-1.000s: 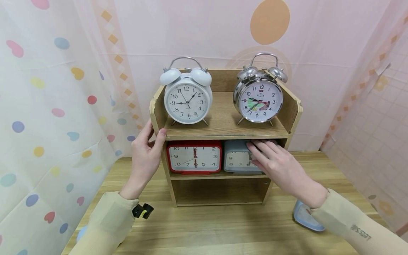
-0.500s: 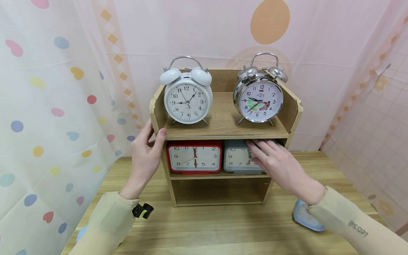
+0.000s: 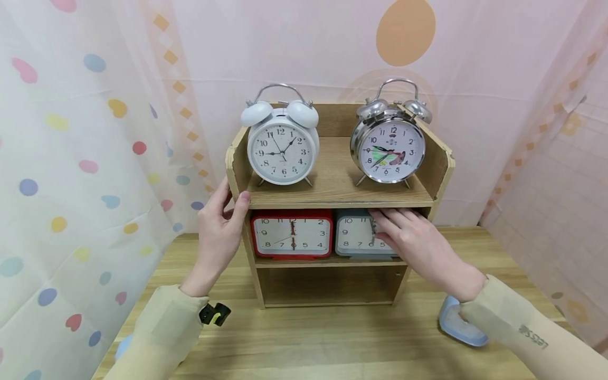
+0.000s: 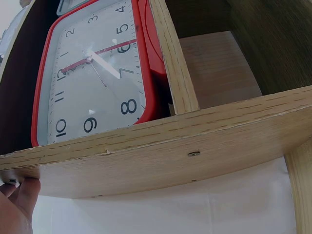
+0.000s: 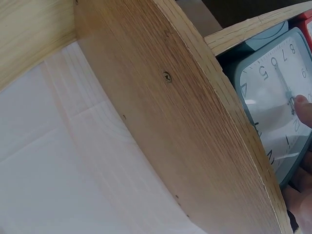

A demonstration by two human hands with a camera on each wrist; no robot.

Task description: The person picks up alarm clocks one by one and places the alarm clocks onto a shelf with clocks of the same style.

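In the middle compartment of a wooden shelf (image 3: 334, 177), a grey-blue clock (image 3: 355, 237) stands upright at the right, just beside a red clock (image 3: 271, 237). The right hand (image 3: 418, 243) has its grip on the grey-blue clock, fingers over the top edge and thumb against the face. The left hand (image 3: 216, 232) grips the shelf's left side panel, thumb at the front edge and fingers along the outside. On the top board stand a white clock (image 3: 283, 153), left, and a silver clock (image 3: 391, 153), right, well apart. A pale blue object (image 3: 458, 330), partly hidden by the right sleeve (image 3: 503, 311), lies on the surface (image 3: 328, 343).
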